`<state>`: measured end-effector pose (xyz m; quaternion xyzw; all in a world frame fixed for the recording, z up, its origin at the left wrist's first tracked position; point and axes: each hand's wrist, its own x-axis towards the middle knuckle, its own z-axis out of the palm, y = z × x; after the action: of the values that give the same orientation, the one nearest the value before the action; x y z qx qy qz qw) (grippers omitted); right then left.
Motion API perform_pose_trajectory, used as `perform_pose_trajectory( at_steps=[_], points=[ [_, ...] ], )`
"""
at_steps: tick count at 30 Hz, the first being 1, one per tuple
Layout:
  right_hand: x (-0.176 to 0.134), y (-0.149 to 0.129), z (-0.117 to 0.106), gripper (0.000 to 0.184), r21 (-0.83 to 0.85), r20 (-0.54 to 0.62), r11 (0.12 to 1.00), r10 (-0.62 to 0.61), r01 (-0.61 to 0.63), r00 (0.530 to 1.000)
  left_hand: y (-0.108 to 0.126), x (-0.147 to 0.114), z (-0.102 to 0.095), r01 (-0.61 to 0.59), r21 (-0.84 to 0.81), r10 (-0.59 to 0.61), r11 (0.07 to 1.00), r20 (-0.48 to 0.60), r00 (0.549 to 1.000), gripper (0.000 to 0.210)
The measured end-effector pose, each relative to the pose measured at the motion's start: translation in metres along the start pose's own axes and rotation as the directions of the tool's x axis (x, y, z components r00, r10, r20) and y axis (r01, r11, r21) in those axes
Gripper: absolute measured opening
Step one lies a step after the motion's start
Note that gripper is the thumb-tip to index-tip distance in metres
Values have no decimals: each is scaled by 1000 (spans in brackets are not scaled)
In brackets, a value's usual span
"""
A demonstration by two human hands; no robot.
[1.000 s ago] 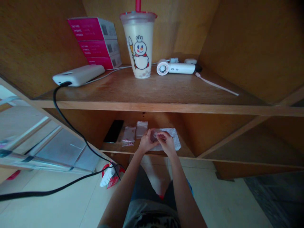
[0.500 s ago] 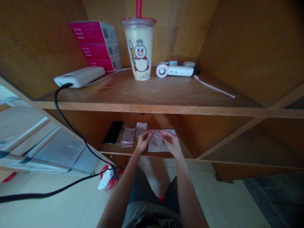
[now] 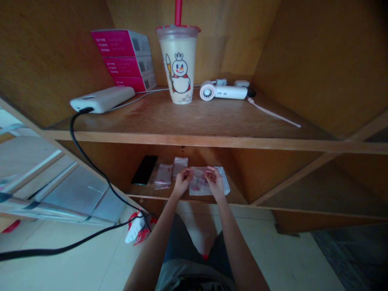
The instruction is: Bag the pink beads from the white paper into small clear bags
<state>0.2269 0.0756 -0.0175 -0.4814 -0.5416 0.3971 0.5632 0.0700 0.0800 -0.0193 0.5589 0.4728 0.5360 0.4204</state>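
Observation:
Over the lower shelf, my left hand (image 3: 183, 180) pinches the left edge of a small clear plastic bag (image 3: 198, 178). On the bag's other side, my right hand (image 3: 214, 180) has its fingers closed at the right edge. Something small and pinkish shows in or beneath the bag, too blurred to name. Under both hands lies a pale, whitish sheet or larger bag (image 3: 226, 182). Left of my left hand rest a clear bag with small pink pieces (image 3: 163, 176) and another clear bag (image 3: 180, 163) behind it.
A black phone (image 3: 144, 169) lies at the lower shelf's left. Above, the upper shelf (image 3: 212, 117) carries a drink cup (image 3: 181, 68), pink boxes (image 3: 121, 44), a white power bank (image 3: 103, 100) and a small white fan (image 3: 224, 91). A black cable (image 3: 100, 171) hangs at left.
My right hand has moved slightly left, nearer my left hand, uncovering more of the pale sheet's right side. My left hand stays nearly in place.

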Motion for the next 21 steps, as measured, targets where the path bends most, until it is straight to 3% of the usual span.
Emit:
perform_pose_trajectory(
  at_steps=[6,21],
  points=[
    [-2,-3,-3,22,-39,20,999,-3,4,1000,4,-3,0,2,26,-3,1000,56,998,29],
    [-3,2,-4,24,8,65,1000,23,-23,998,9,-3,-1,14,78,-21,997,92,996,37]
  ],
)
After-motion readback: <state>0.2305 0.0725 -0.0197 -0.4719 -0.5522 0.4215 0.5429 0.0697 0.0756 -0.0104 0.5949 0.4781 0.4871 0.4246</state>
